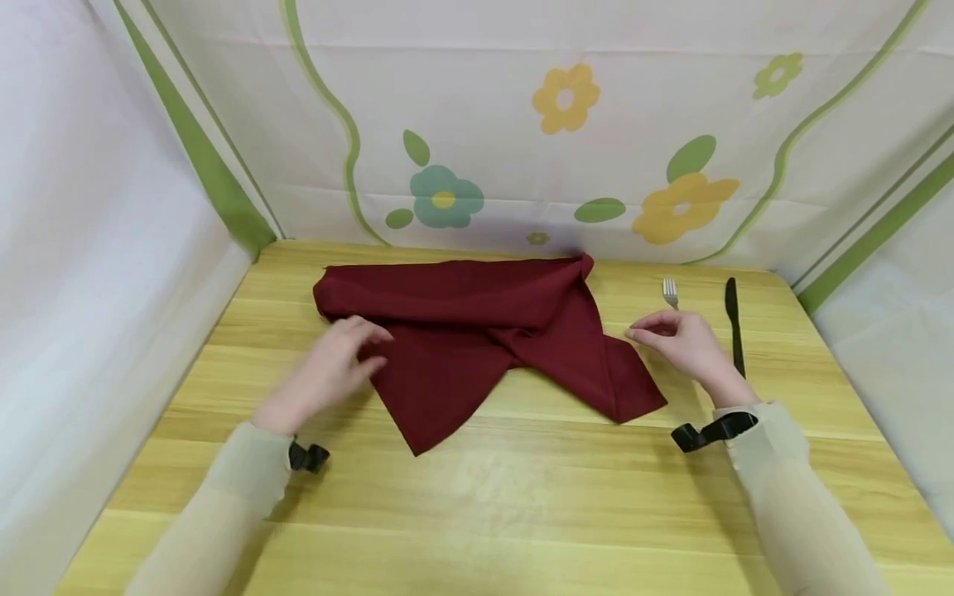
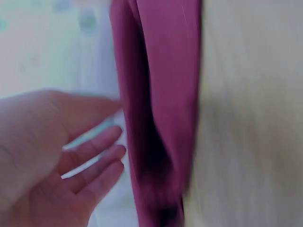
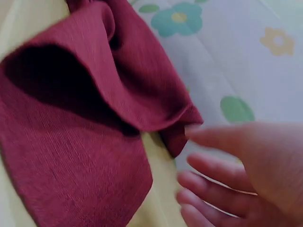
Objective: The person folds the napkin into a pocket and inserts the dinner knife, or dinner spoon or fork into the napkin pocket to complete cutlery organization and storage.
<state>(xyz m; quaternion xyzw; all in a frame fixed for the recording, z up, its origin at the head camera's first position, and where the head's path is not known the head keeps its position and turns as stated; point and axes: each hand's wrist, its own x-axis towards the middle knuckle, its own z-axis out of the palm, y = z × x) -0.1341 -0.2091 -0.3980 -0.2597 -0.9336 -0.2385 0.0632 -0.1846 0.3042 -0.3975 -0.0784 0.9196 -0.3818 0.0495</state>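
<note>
A dark red cloth napkin (image 1: pixel 447 290) lies on the table, its far part folded over in a long roll and two pointed corners hanging toward the near side. My left hand (image 1: pixel 331 368) hovers at its left edge, fingers loosely bent and nothing in them. In the left wrist view, the thumb overlaps the side of the napkin (image 2: pixel 173 71). Beside the right part of the napkin is my right hand (image 1: pixel 681 339), holding nothing. The right wrist view has its fingers (image 3: pixel 218 182) loosely spread near a raised fold of the napkin (image 3: pixel 94 175).
A fork (image 1: pixel 670 291) lies beyond my right hand, which overlaps its lower part in the head view. Farther right is a black knife (image 1: pixel 734 319). The wooden table (image 1: pixel 477 521) ends at a flower-printed fabric wall (image 1: pixel 507 149), with white fabric on both sides.
</note>
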